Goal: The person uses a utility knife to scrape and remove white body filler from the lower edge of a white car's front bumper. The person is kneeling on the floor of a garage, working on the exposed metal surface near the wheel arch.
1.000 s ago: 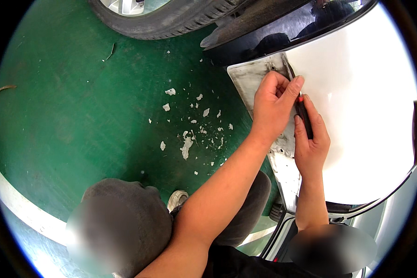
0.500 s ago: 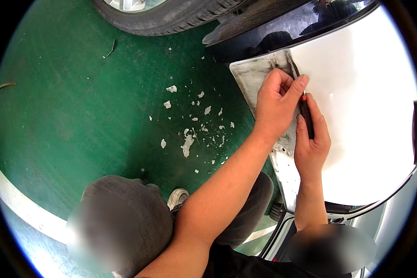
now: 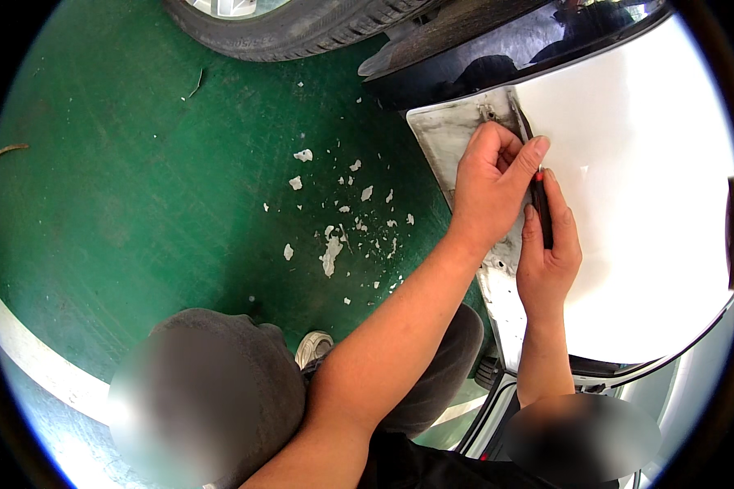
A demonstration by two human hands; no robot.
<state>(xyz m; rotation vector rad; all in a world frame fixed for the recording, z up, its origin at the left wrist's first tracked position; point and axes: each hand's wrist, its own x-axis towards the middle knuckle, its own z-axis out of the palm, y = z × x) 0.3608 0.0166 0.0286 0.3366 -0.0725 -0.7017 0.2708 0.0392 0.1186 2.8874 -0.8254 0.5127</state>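
Observation:
A slim tool with a black handle and a red collar (image 3: 544,213) lies along the border between a smooth white car panel (image 3: 628,204) and its dirty, stained edge strip (image 3: 444,134). My right hand (image 3: 551,265) is closed around the handle, fingers pointing away from me. Just beyond it, my left hand (image 3: 491,183) is closed, with the thumb against the tool's shaft; its curled fingers are partly hidden. The tool's narrow dark end reaches past the left hand onto the strip, near a small hole (image 3: 491,115). What exactly the end is like is too small to tell.
Several white flakes (image 3: 331,254) are scattered over the green floor (image 3: 139,179) left of my arms. A car tyre (image 3: 302,37) stands at the far side, beside a glossy dark panel (image 3: 489,69). My knees and a shoe (image 3: 312,349) are close below.
Both hands and the tool have slid very slightly to the right and toward me along the panel edge. The grip looks the same.

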